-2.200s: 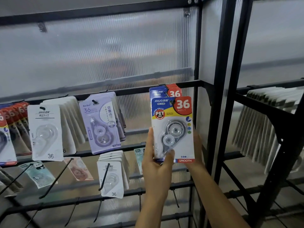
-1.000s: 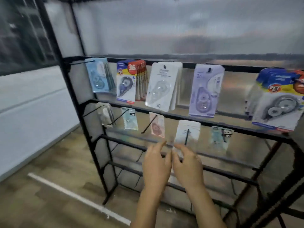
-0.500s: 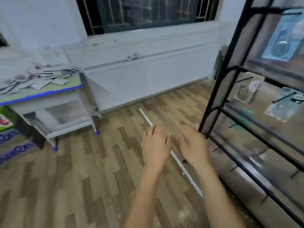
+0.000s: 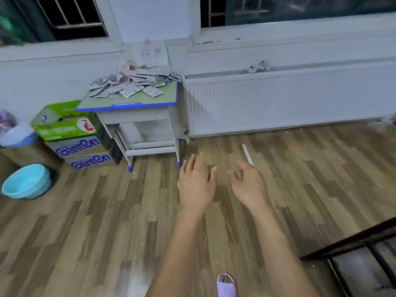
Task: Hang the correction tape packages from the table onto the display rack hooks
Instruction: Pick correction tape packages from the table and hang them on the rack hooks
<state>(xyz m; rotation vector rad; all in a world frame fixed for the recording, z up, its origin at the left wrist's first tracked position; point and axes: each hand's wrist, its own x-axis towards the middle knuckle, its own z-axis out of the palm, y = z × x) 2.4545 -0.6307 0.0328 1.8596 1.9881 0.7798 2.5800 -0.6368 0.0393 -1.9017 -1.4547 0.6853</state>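
A heap of correction tape packages point(image 4: 132, 83) lies on the small green-topped table point(image 4: 150, 99) with a blue edge, against the far wall. My left hand point(image 4: 196, 183) and my right hand point(image 4: 248, 185) hover side by side over the wooden floor, well short of the table, fingers relaxed and holding nothing. Only a low corner of the black display rack point(image 4: 351, 243) shows at the bottom right; its hooks are out of view.
Stacked cardboard boxes point(image 4: 72, 136) stand left of the table, with a light blue basin point(image 4: 26, 181) on the floor beside them. A white radiator point(image 4: 289, 99) runs along the wall to the right. A pink slipper point(image 4: 226, 284) shows at the bottom.
The view has swung left from the rack to the table. Both hands let go of the hung blue-and-yellow package and now hang empty over the floor.
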